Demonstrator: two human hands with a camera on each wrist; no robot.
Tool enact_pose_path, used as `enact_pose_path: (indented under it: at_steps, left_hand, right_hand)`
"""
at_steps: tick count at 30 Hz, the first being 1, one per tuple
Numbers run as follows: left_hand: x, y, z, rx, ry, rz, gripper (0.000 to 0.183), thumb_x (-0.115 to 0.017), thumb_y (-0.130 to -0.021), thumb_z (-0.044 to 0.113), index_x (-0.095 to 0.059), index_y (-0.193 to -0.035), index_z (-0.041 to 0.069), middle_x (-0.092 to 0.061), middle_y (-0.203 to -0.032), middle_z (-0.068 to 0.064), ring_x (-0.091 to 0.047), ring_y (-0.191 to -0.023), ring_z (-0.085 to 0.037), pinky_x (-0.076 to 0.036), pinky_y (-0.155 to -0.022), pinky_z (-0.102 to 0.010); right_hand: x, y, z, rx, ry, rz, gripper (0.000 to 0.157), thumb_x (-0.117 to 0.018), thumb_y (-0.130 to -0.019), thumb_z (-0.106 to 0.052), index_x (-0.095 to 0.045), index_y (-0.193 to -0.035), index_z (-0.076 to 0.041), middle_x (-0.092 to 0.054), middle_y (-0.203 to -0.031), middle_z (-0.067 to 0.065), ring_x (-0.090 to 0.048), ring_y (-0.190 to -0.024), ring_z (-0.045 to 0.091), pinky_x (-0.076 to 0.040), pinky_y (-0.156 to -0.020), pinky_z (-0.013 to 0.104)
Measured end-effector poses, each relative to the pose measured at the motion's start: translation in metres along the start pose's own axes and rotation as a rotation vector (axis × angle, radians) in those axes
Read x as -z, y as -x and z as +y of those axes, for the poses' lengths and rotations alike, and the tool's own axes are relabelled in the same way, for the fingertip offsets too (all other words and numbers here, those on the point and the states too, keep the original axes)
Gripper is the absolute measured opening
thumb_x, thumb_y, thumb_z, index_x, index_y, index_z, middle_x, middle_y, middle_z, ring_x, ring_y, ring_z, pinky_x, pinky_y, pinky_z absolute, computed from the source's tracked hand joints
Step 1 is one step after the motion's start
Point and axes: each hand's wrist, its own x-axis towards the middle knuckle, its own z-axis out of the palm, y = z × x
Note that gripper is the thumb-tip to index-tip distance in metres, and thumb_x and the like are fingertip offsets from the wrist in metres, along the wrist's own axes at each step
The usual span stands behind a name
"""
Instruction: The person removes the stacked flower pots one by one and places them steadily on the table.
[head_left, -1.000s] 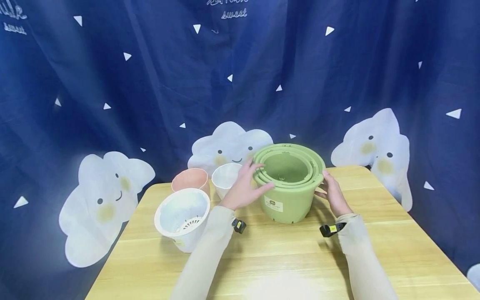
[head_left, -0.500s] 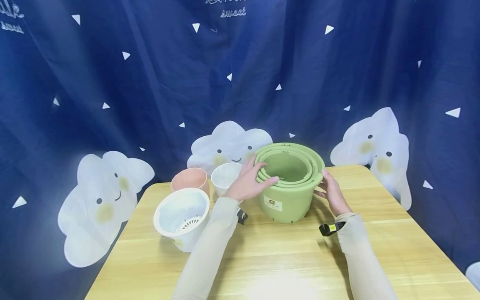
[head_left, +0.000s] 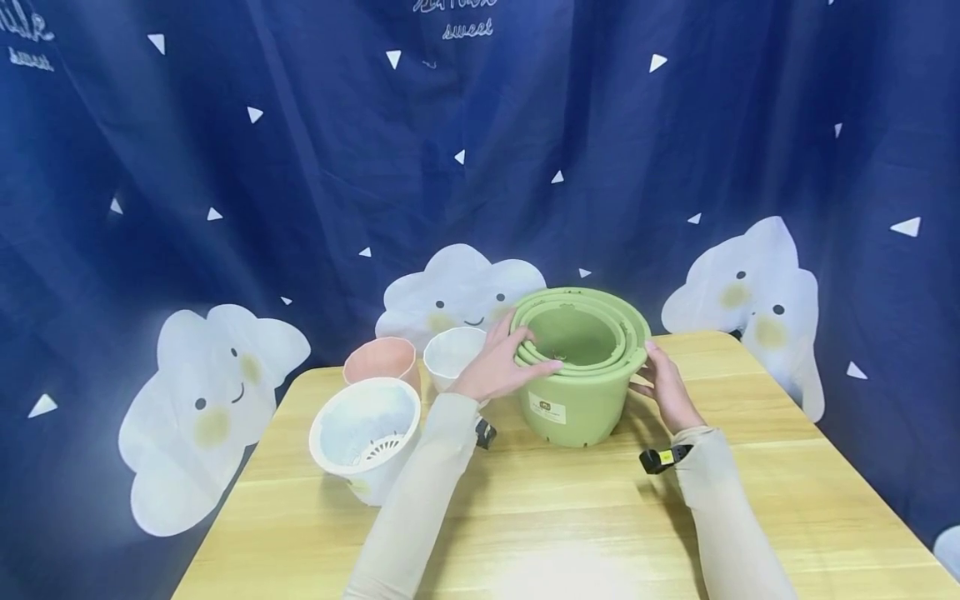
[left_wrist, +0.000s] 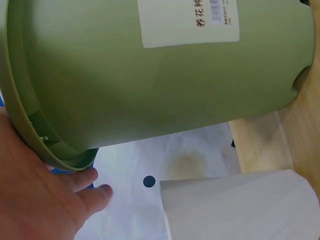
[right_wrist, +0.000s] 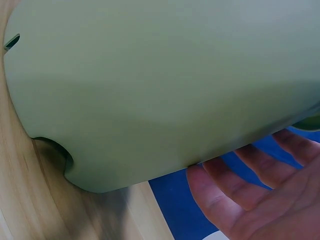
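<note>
Several green flower pots sit nested, the largest outermost on the table with a label on its front. The smallest pot shows its hollow inside. My left hand grips the left of the nested rims, thumb over the front and bent fingers at the inner edge. In the left wrist view, two fingers of that hand stick out past the outer rim. My right hand holds the outer pot's right side, thumb at the rim. Its fingertips touch the pot wall in the right wrist view.
On the left of the wooden table stand a white pot with a slotted bottom, a pink pot and a small white pot close to my left hand. A blue curtain with printed clouds hangs behind.
My left hand has shifted slightly right and settled against the rims, its thumb now farther over the front edge. The right hand and the nested pots stay in place.
</note>
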Motion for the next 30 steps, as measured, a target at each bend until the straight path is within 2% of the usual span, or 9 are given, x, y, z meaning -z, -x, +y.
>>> enact_pose_path:
  at_steps: [5, 7, 10, 13, 15, 17, 20, 25, 30]
  left_hand:
    - [0.001, -0.001, 0.001, 0.001, -0.031, -0.007, 0.089, -0.049, -0.069, 0.092, -0.052, -0.134, 0.032, -0.003, -0.168, -0.001, -0.003, -0.156, -0.021, -0.024, -0.121, -0.059]
    - [0.002, -0.002, 0.001, 0.004, -0.047, -0.009, 0.094, -0.047, -0.069, 0.093, -0.051, -0.138, 0.03, -0.004, -0.168, -0.001, -0.002, -0.156, -0.02, -0.024, -0.122, -0.058]
    - [0.003, -0.002, 0.002, 0.016, -0.069, -0.017, 0.094, -0.044, -0.068, 0.095, -0.054, -0.132, 0.029, -0.004, -0.168, -0.001, -0.003, -0.156, -0.02, -0.028, -0.121, -0.056]
    - [0.002, -0.003, 0.001, 0.021, -0.072, -0.019, 0.091, -0.043, -0.067, 0.096, -0.056, -0.126, 0.027, -0.004, -0.168, 0.001, -0.006, -0.156, -0.021, -0.033, -0.118, -0.055]
    - [0.001, -0.003, 0.0, 0.02, -0.06, -0.009, 0.087, -0.045, -0.066, 0.096, -0.055, -0.12, 0.028, -0.005, -0.168, 0.0, -0.009, -0.156, -0.023, -0.036, -0.116, -0.055]
    - [-0.001, -0.004, -0.001, 0.014, -0.048, 0.005, 0.082, -0.047, -0.066, 0.095, -0.054, -0.115, 0.03, -0.006, -0.168, -0.001, -0.011, -0.155, -0.025, -0.038, -0.115, -0.054]
    - [-0.004, -0.004, -0.002, 0.007, -0.035, 0.03, 0.074, -0.049, -0.066, 0.094, -0.05, -0.108, 0.033, -0.007, -0.167, -0.001, -0.016, -0.154, -0.026, -0.041, -0.113, -0.053]
    - [-0.008, -0.004, -0.006, -0.003, -0.025, 0.065, 0.071, -0.051, -0.068, 0.092, -0.048, -0.106, 0.032, -0.008, -0.167, -0.001, -0.024, -0.151, -0.028, -0.043, -0.112, -0.05]
    - [-0.011, -0.006, -0.008, -0.031, -0.022, 0.095, 0.073, -0.051, -0.069, 0.091, -0.045, -0.108, 0.03, -0.012, -0.166, -0.007, -0.026, -0.15, -0.031, -0.042, -0.112, -0.052]
  right_hand:
    - [-0.001, 0.0, -0.001, 0.002, -0.003, 0.006, 0.07, -0.019, -0.103, -0.058, -0.023, -0.157, -0.012, -0.025, -0.162, 0.018, -0.055, -0.104, -0.012, -0.053, -0.086, 0.017]
    - [-0.001, 0.0, -0.001, 0.003, -0.006, 0.008, 0.07, -0.019, -0.103, -0.058, -0.023, -0.156, -0.012, -0.025, -0.162, 0.019, -0.055, -0.104, -0.012, -0.053, -0.086, 0.016]
    - [-0.001, 0.001, -0.001, 0.011, -0.003, 0.009, 0.07, -0.019, -0.103, -0.059, -0.024, -0.156, -0.013, -0.027, -0.161, 0.018, -0.056, -0.104, -0.012, -0.054, -0.086, 0.017]
    - [-0.001, 0.001, 0.002, 0.028, -0.005, 0.011, 0.068, -0.02, -0.103, -0.058, -0.028, -0.155, -0.014, -0.04, -0.156, 0.006, -0.058, -0.104, -0.01, -0.055, -0.086, 0.018]
    - [-0.001, 0.0, 0.003, 0.031, -0.002, 0.013, 0.068, -0.021, -0.103, -0.059, -0.03, -0.154, -0.015, -0.043, -0.153, 0.003, -0.059, -0.105, -0.009, -0.055, -0.086, 0.019]
    - [-0.001, 0.0, 0.004, 0.034, -0.002, 0.013, 0.067, -0.021, -0.103, -0.059, -0.03, -0.155, -0.016, -0.042, -0.154, 0.002, -0.059, -0.105, -0.009, -0.055, -0.086, 0.018]
    - [0.0, 0.0, 0.004, 0.03, 0.002, 0.013, 0.069, -0.02, -0.103, -0.059, -0.028, -0.155, -0.015, -0.035, -0.159, 0.011, -0.058, -0.106, -0.01, -0.054, -0.086, 0.018]
    - [0.0, -0.001, 0.006, 0.026, -0.001, 0.013, 0.07, -0.02, -0.103, -0.06, -0.028, -0.155, -0.014, -0.047, -0.148, -0.003, -0.059, -0.105, -0.009, -0.054, -0.088, 0.02]
    - [0.0, -0.001, 0.006, 0.034, -0.015, 0.019, 0.07, -0.022, -0.102, -0.06, -0.03, -0.154, -0.014, -0.052, -0.136, -0.015, -0.059, -0.105, -0.008, -0.055, -0.087, 0.02]
